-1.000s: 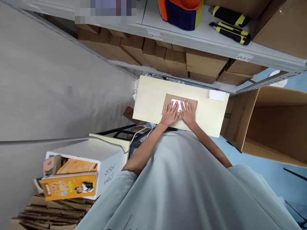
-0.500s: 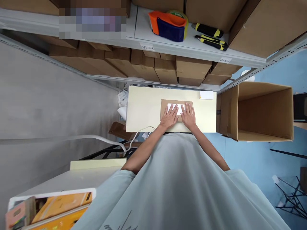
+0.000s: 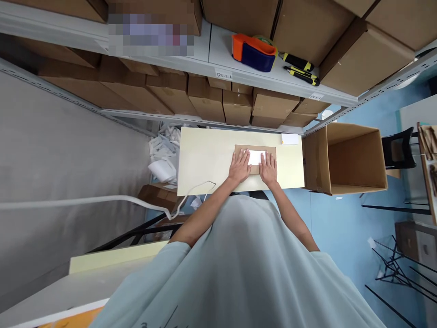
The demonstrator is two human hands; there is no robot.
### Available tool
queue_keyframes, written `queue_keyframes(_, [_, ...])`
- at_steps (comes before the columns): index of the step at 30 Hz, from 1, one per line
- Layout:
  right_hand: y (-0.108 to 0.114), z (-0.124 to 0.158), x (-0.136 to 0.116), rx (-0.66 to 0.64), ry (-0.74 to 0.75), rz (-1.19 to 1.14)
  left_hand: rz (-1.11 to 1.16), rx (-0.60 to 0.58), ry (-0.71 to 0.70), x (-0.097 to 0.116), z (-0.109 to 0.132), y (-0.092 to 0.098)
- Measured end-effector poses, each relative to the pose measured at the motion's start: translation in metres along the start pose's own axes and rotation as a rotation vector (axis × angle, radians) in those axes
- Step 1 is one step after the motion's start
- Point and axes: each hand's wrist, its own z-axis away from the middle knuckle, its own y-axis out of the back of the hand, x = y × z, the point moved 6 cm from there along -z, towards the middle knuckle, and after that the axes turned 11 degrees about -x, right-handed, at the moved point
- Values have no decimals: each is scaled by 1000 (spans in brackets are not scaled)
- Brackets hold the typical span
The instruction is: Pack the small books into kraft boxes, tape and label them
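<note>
A white paper is already lying on the brown cardboard on the pale table, and the left hand and the right hand are resting flat at the paper's two ends, clamping nothing (what is remaining, I cannot tell).

The left hand and right hand have drawn slightly apart; more of the white label shows between them; the orange book has nearly left view.

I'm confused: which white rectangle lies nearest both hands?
The rectangle on brown cardboard, between left hand and right hand; the other sits near the table's far right corner.
</note>
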Motion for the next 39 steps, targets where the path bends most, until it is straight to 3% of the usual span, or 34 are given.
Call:
queue_keyframes(3, [2,7,13,28,-110,-6,14,42,41,-13,8,4])
queue_keyframes(5, [2,7,8,39,-125,7,19,41,38,-12,6,3])
queue_keyframes(10, [-2,-9,-20,-14,-23,32,32,-26,-62,9,-12,-4])
queue_keyframes(18, [8,-11,9,50,-81,19,30,73,61,-23,-5,6])
queue_keyframes(24, [-7,-17,-15,12,110,33,14,23,34,-8,-10,-2])
queue_keyframes(30, [-2,-15,20,30,26,10,-9,27,136,-17,-4,4])
queue_keyframes(36, [-4,-17,-3,28,79,-4,8,42,190,-6,-4,5])
queue_keyframes(39, [-1,-17,0,9,94,-40,40,40,197,-13,2,5])
